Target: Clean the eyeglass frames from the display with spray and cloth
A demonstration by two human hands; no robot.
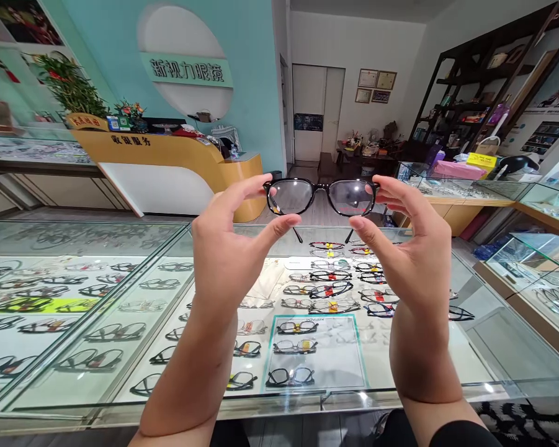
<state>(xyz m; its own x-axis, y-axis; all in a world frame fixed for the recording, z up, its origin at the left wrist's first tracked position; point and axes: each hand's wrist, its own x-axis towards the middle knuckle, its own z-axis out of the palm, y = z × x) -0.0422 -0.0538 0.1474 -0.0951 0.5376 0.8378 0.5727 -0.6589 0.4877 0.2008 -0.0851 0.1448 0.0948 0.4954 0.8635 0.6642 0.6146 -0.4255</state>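
Black-framed eyeglasses (321, 187) are held up level above the glass display case, their lenses upright and the temples pointing away and down. My left hand (235, 239) grips the frame's left end, fingers at the top corner and thumb by the lower rim. At the other end my right hand (402, 239) holds the frame the same way, its thumb below the right lens. Beneath them, rows of eyeglasses (331, 290) with small coloured tags lie inside the case. A teal-edged sheet (339, 354) bears a few more pairs.
The glass display case (139, 397) spans the foreground. Beyond it stands a curved yellow counter (167, 152) with a potted plant (72, 87). To the right are another glass case (549, 261), a pink box (460, 169) and dark shelves (474, 81). A sliding door (311, 130) is at the back.
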